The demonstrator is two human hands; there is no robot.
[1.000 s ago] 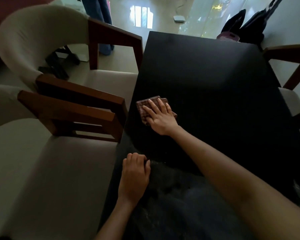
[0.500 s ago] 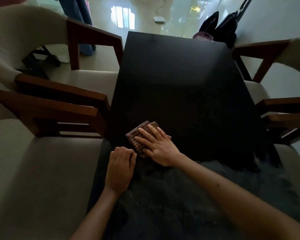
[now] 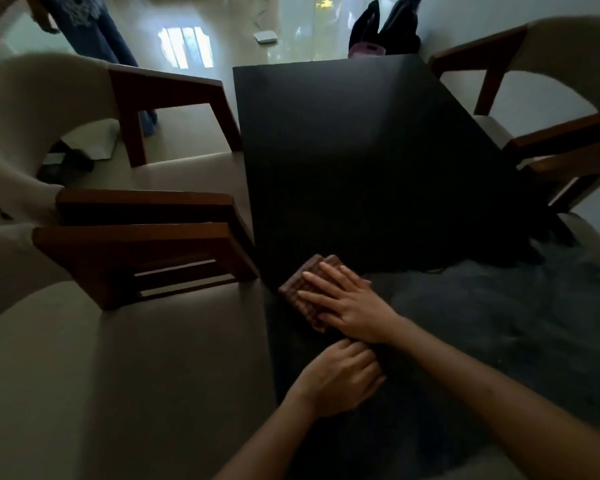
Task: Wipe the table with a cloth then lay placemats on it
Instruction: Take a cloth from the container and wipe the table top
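Observation:
A folded brown waffle-textured cloth lies on the black table near its left edge. My right hand presses flat on the cloth with straight fingers and covers most of it. My left hand rests on the near part of the table just below the right wrist, fingers curled under and holding nothing. The near table surface looks dusty grey. No placemats are in view.
Cream armchairs with wooden arms stand close along the table's left side, and others along the right. A dark bag sits past the far edge. A person's legs are at the top left.
My right hand has dragged the cloth toward me along the left edge. My left hand has stayed just behind it, and the view has tilted.

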